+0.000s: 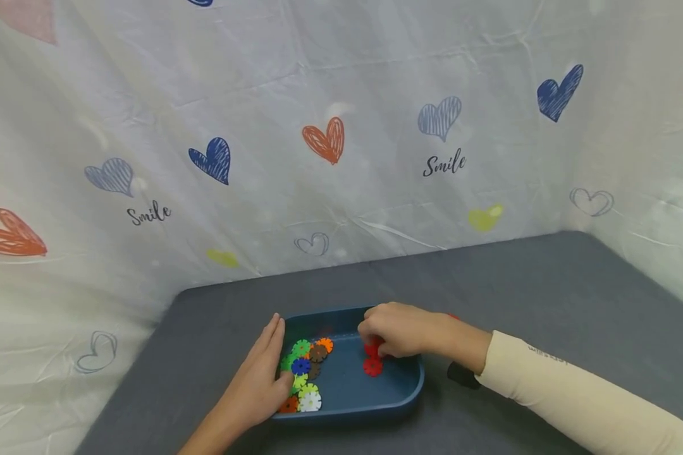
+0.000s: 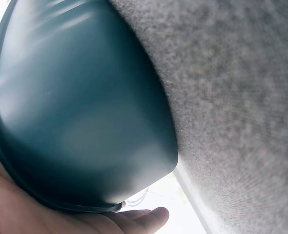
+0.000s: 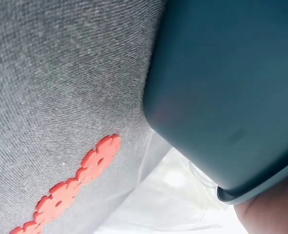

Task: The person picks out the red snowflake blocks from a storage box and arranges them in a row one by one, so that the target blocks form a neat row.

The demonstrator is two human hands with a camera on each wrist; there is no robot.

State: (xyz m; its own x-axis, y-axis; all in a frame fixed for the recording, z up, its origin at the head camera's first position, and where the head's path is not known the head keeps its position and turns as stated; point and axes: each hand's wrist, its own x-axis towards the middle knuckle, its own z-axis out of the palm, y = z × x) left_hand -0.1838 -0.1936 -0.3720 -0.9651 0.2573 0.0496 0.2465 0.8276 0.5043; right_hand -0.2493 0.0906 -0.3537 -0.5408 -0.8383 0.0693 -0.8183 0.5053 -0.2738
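A blue, rounded tray [image 1: 347, 382] sits on a table [image 1: 523, 278] covered in dark grey, apart from the table's far edge. The person's left hand [image 1: 256, 382] lies against the tray's left rim, its fingers straight and close together, its thumb reaching over the rim. The right hand [image 1: 401, 328], below a cream sleeve [image 1: 546, 382], dips in near the tray's far right corner. Its fingers curl down around a red disc [image 1: 372, 349]; the fingertips are partly hidden, so I cannot tell whether they pinch it.

Another red disc [image 1: 372, 366] lies just below that hand on the tray floor. Along the tray's left end is a loose pile of notched, flower-like discs: green [image 1: 301, 347], orange [image 1: 326, 344], brown [image 1: 318, 352] and blue [image 1: 301, 366] towards the far side, then yellow-green [image 1: 308, 390], white [image 1: 310, 401] and rust-orange [image 1: 288, 405] at the near left corner.

Off the tray's right end, the right wrist view shows a row of red discs [image 3: 58, 202] on the table, apart from the tray. An unclear black object [image 1: 463, 375] lies under the right wrist. Behind hangs a pale curtain [image 1: 375, 57] printed with hearts and "Smile".
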